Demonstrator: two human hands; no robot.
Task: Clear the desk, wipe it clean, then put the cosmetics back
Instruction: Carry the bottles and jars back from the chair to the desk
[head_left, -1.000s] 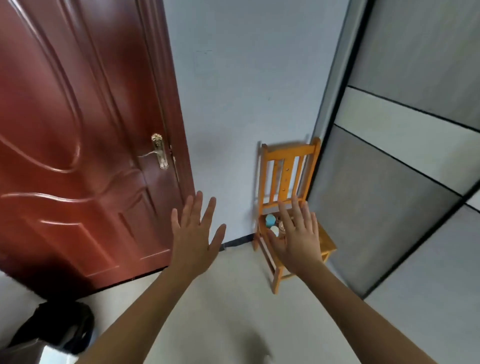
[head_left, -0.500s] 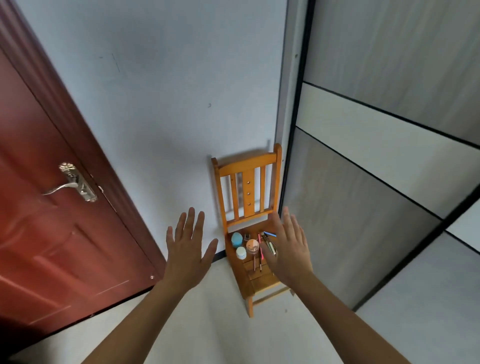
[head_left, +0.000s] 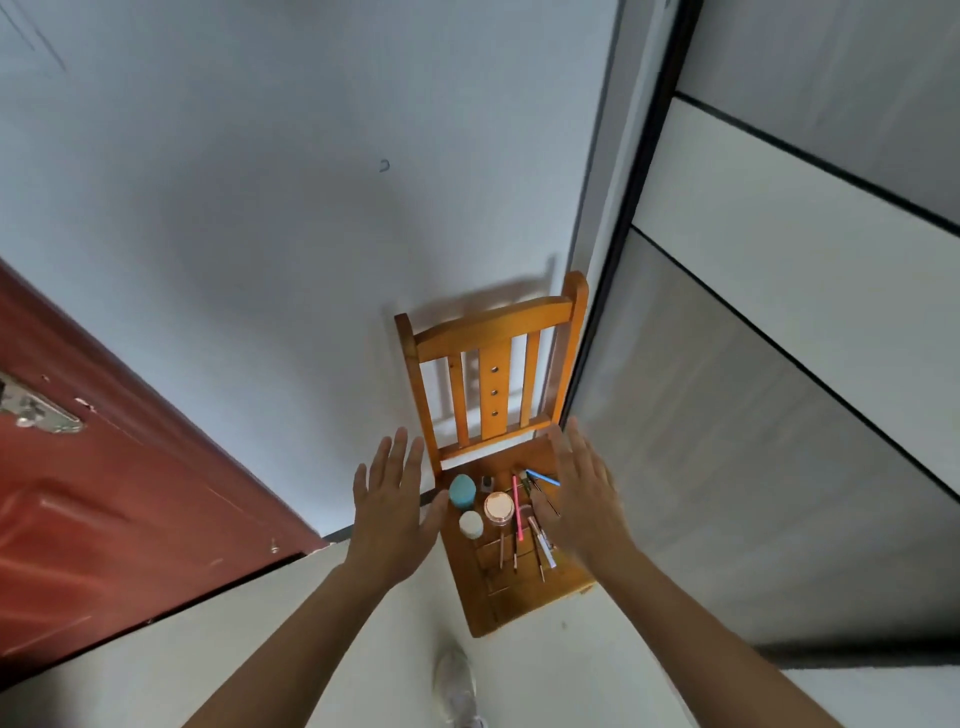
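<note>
Cosmetics (head_left: 518, 525) sit on the seat of a small wooden chair (head_left: 493, 330) against the wall: a teal jar (head_left: 462, 491), a white jar (head_left: 470, 524), a peach-lidded pot (head_left: 498, 506) and slim pencils (head_left: 543, 477). Our left hand (head_left: 395, 514) and right hand (head_left: 582, 499) reach toward them, fingers spread, empty. We judge the clearing done and the returning left to do; no bench shows.

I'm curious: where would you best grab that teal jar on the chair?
Probably round its sides, coming from above: the teal jar stands upright near the left edge of the chair, closest to the left hand, with a white jar crowding its front.
</note>
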